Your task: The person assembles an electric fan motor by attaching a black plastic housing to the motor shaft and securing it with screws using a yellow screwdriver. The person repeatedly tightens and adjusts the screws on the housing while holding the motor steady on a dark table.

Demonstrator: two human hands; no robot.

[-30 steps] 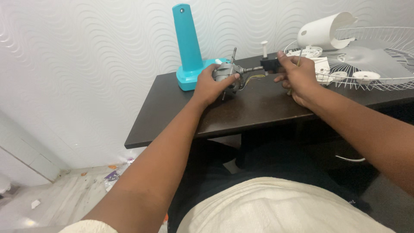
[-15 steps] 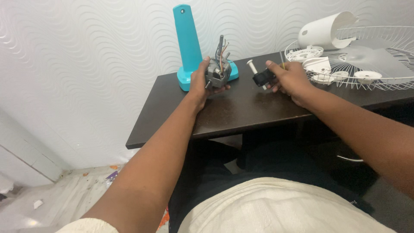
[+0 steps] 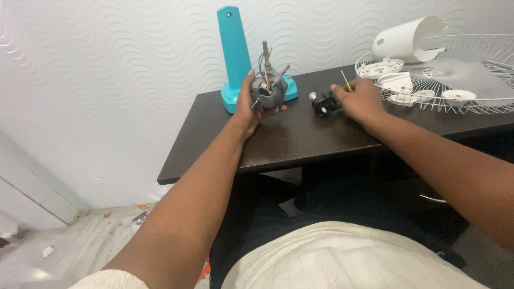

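**Fan motor lifted in one hand, small black part under the other**

Hands of one person reach over a dark brown table [image 3: 300,140], seen from a camera on the person's head. The left hand [image 3: 248,104] is clenched around a grey electric fan motor [image 3: 266,88], lifted just off the table and tipped so its metal shaft points up; thin coloured wires run out of the top. The right hand [image 3: 360,99] rests on the table with a thin yellow-handled screwdriver [image 3: 347,82] pinched in its fingers, its fingertips touching a small black gearbox with a white knob [image 3: 323,102] that lies on the table.

Judging by its metal core, the motor is probably dense and heavy for its bulk, stiff, and not slippery. The solid body is the safe place to hold it, as the left hand does; the wires look fragile and the thin shaft gives little purchase. The black part looks light, hard plastic.

Behind the motor stands a turquoise fan stand [image 3: 234,48]. At right lie a white wire fan guard [image 3: 471,69] and a white motor cover [image 3: 409,36].
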